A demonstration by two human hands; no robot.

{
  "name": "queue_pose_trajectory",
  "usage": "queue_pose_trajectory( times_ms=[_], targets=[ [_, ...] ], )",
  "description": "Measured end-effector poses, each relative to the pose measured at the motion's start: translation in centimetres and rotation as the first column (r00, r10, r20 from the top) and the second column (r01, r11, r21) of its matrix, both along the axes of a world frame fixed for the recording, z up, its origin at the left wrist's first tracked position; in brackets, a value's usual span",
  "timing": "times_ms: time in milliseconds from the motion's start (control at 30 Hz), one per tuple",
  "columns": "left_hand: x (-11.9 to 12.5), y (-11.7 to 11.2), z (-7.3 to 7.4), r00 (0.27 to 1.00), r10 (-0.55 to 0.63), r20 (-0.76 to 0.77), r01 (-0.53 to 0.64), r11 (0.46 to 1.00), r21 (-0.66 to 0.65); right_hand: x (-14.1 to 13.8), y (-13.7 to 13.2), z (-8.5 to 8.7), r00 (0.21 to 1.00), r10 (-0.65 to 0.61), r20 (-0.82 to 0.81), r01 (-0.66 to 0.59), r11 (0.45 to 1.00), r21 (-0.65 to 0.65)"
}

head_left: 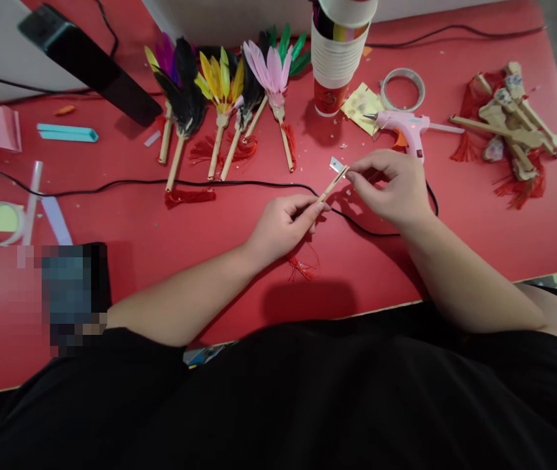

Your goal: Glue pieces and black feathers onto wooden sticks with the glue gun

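My left hand [281,228] is closed around the lower part of a slim wooden stick [328,190], thumb on top. The stick tilts up to the right and has a dark line near its upper end. A red tassel [302,266] hangs below that hand. My right hand [396,186] pinches at the stick's upper end with thumb and forefinger; anything small between those fingertips is hidden. Just behind the stick's tip is a small metal blade [335,164].
Several feather-topped wooden sticks [222,121] lie at the back. A stack of paper cups [333,72], tape [403,90] and a pink glue gun [408,130] stand behind my hands. Tasselled sticks [513,124] are piled right. A black cable [239,184] crosses the red table [200,228].
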State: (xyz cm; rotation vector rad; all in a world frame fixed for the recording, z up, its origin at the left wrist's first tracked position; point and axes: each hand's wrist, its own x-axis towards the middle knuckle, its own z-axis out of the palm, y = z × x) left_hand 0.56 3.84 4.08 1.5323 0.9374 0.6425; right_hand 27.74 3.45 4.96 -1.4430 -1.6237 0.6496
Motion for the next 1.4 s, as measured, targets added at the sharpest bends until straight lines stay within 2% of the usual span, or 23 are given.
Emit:
queue_pose_trajectory(
  times_ms=[200, 367, 500, 700, 967, 1233, 1400],
  targets=[
    [0.1, -0.1, 0.2, 0.999, -0.033, -0.015, 0.033, 0.999, -0.005, -0.8, 0.1, -1.4, 0.998, -0.050, -0.039, 0.048, 0.998, -0.044],
    [0.0, 0.1, 0.2, 0.999, -0.034, 0.029, 0.035, 0.998, -0.050, -0.7, 0.8, -3.1, 0.994, -0.025, -0.103, 0.025, 1.000, 0.001],
    [-0.1, 0.4, 0.1, 0.999, -0.033, 0.029, 0.036, 0.995, -0.088, -0.4, 1.2, -3.7, 0.992, -0.031, -0.124, 0.033, 0.999, 0.015],
    [-0.2, 0.5, 0.2, 0.998, -0.010, 0.055, 0.019, 0.988, -0.152, 0.3, 1.5, -3.7, 0.988, -0.036, -0.150, 0.039, 0.999, 0.019],
    [0.0, 0.6, 0.1, 0.996, -0.016, 0.089, 0.029, 0.989, -0.145, 0.0, 1.2, -3.0, 0.973, 0.076, -0.219, -0.094, 0.993, -0.071],
    [-0.1, 0.7, 0.1, 0.996, 0.000, 0.091, 0.015, 0.986, -0.163, -0.2, 1.1, -2.5, 0.962, 0.065, -0.266, -0.086, 0.994, -0.067],
    [0.0, 0.8, 0.2, 0.995, 0.020, 0.101, -0.004, 0.988, -0.155, -0.2, 1.2, -2.2, 0.965, 0.008, -0.261, -0.027, 0.997, -0.070]
  ],
)
